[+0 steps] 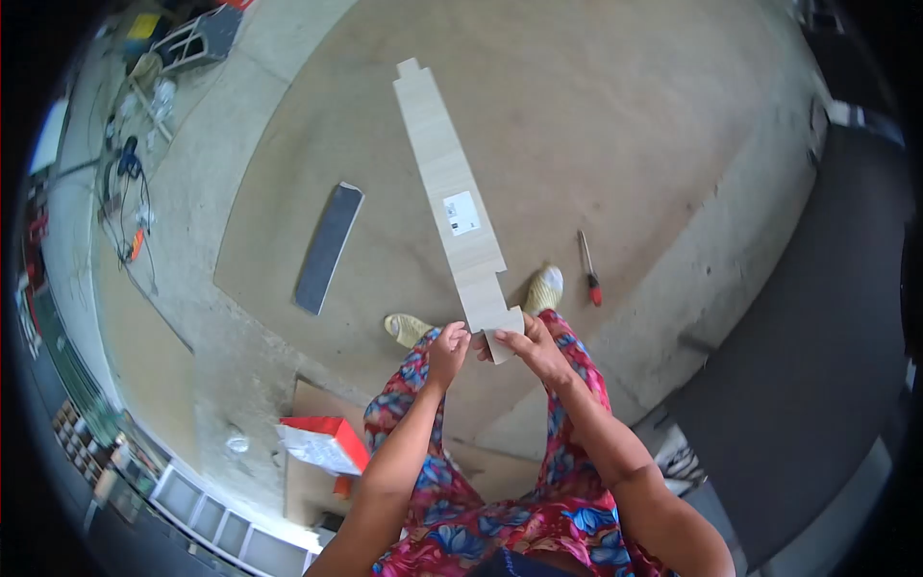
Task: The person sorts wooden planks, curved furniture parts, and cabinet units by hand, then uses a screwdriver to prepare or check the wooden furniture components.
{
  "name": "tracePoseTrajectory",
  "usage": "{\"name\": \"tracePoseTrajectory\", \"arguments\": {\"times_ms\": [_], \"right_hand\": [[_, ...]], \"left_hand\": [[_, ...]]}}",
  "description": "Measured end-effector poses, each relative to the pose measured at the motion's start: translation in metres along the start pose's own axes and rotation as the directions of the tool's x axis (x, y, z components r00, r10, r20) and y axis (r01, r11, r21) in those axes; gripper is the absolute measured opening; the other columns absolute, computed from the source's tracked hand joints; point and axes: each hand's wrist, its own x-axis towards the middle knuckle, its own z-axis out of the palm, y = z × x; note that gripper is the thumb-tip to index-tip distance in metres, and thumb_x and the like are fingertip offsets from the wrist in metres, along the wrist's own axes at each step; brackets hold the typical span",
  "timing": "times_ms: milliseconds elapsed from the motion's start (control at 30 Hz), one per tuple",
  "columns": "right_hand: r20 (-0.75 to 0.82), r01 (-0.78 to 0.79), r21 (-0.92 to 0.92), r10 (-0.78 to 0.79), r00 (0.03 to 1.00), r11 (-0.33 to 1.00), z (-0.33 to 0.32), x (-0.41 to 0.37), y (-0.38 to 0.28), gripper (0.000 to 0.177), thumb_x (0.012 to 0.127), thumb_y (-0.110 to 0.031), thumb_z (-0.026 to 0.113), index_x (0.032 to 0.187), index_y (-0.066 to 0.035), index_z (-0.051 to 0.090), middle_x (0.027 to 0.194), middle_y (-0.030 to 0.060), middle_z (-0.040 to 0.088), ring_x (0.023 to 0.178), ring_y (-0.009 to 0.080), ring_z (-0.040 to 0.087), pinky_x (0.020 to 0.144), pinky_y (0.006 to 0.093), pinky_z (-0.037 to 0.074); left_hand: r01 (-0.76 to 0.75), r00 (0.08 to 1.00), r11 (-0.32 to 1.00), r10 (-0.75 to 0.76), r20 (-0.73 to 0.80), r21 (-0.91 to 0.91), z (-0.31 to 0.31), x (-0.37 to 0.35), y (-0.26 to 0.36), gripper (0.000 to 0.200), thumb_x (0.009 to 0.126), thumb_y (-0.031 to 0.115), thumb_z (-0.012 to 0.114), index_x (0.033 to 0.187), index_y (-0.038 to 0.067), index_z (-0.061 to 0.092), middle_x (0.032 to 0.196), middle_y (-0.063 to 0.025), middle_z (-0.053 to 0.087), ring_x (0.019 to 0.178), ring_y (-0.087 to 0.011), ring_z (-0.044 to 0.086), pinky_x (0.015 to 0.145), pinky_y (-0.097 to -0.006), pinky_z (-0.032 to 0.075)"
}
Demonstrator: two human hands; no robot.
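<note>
A long, pale, wood-toned panel [437,144] with stepped ends and a white printed label [461,213] stretches away from me, its near end between my hands. My right hand [536,351] grips a small pale flap-like piece [507,330] at that end, thumb on top and fingers underneath. At the panel's left edge, my left hand [447,354] has its fingers bent and drawn together. I cannot tell what is between the left fingertips. To the right on the floor lies a screwdriver [591,274] with a red and black handle.
A dark board [329,248] with a pale edge lies at left on the brown floor sheet [615,125]. Nearer me stands a red and white box [332,444]. Cables and a blue tool [129,157] lie far left; a large dark surface [808,356] fills the right.
</note>
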Motion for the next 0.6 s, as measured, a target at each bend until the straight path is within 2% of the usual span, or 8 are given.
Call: {"name": "tracePoseTrajectory", "arguments": {"times_ms": [67,133,200,267,300,400,433,600], "right_hand": [[-0.041,-0.017,0.038,0.019,0.999,0.999,0.012,-0.039,0.003,0.028,0.086,-0.021,0.056,0.103,0.001,0.055,0.090,0.0062,0.064,0.080,0.0138,0.061,0.071,0.0273,0.049],[-0.106,-0.025,0.063,0.032,0.994,0.998,0.022,-0.077,-0.002,0.030,0.085,-0.022,0.057,0.103,0.002,0.055,0.089,0.0058,0.064,0.079,0.0139,0.061,0.071,0.0276,0.049],[-0.132,-0.038,0.166,0.060,0.989,0.985,0.032,-0.122,-0.004,0.031,0.085,-0.025,0.058,0.104,-0.001,0.054,0.088,0.0051,0.063,0.079,0.0128,0.061,0.070,0.0280,0.051],[-0.166,-0.010,0.269,0.056,0.985,0.963,0.049,-0.163,-0.012,0.031,0.085,-0.026,0.059,0.104,-0.002,0.054,0.089,0.0054,0.063,0.080,0.0129,0.062,0.068,0.0281,0.052],[-0.173,-0.007,0.318,0.065,0.983,0.948,0.055,-0.181,-0.014,0.032,0.085,-0.026,0.059,0.106,-0.003,0.054,0.091,0.0055,0.063,0.082,0.0143,0.062,0.067,0.0296,0.054],[-0.339,0.142,0.416,0.008,0.941,0.898,0.082,-0.212,-0.024,0.032,0.086,-0.026,0.057,0.107,-0.002,0.053,0.097,0.0075,0.063,0.081,0.0186,0.064,0.070,0.0309,0.054],[-0.321,0.226,0.523,-0.056,0.945,0.822,0.089,-0.221,-0.013,0.034,0.087,-0.026,0.055,0.111,-0.002,0.051,0.099,0.0071,0.061,0.084,0.0185,0.063,0.070,0.0328,0.055],[-0.543,0.537,0.595,-0.194,0.817,0.598,0.128,-0.252,-0.028,0.035,0.088,-0.023,0.053,0.118,-0.005,0.047,0.098,0.0093,0.062,0.083,0.0213,0.063,0.071,0.0339,0.055]], "left_hand": [[0.058,0.998,0.997,-0.057,0.034,-0.042,-0.002,-0.037,0.012,0.039,0.082,0.014,0.060,0.116,-0.002,0.050,0.104,-0.0180,0.060,0.096,-0.0251,0.059,0.081,-0.0342,0.047],[-0.061,0.998,0.988,0.057,0.033,0.143,-0.015,-0.057,0.019,0.045,0.089,0.035,0.048,0.116,-0.001,0.050,0.106,-0.0134,0.060,0.100,-0.0208,0.056,0.083,-0.0324,0.045],[0.356,0.930,0.800,-0.351,0.105,-0.483,0.011,-0.088,0.149,0.054,0.092,0.046,0.037,0.116,0.000,0.049,0.112,-0.0124,0.058,0.107,-0.0211,0.053,0.091,-0.0347,0.040],[0.356,0.933,0.797,-0.272,0.236,-0.489,0.019,-0.103,0.186,0.063,0.091,0.056,0.026,0.117,0.003,0.050,0.108,-0.0103,0.058,0.096,-0.0177,0.057,0.077,-0.0292,0.046],[0.378,0.922,0.775,-0.265,0.283,-0.507,0.038,-0.121,0.233,0.053,0.092,0.048,0.035,0.115,0.002,0.050,0.106,-0.0097,0.059,0.094,-0.0167,0.057,0.079,-0.0307,0.046],[0.416,0.864,0.850,-0.259,0.432,-0.323,0.067,-0.126,0.277,0.041,0.092,0.036,0.046,0.114,0.002,0.050,0.100,-0.0088,0.060,0.092,-0.0166,0.057,0.078,-0.0318,0.047],[0.362,0.876,0.903,-0.246,0.415,-0.229,0.084,-0.147,0.302,0.031,0.090,0.021,0.053,0.112,0.001,0.050,0.096,-0.0081,0.060,0.086,-0.0164,0.058,0.076,-0.0319,0.049],[0.089,0.735,0.975,-0.201,0.647,0.202,0.124,-0.161,0.335,0.028,0.089,0.014,0.051,0.112,-0.002,0.048,0.094,-0.0083,0.060,0.078,-0.0131,0.059,0.067,-0.0264,0.049]]}}
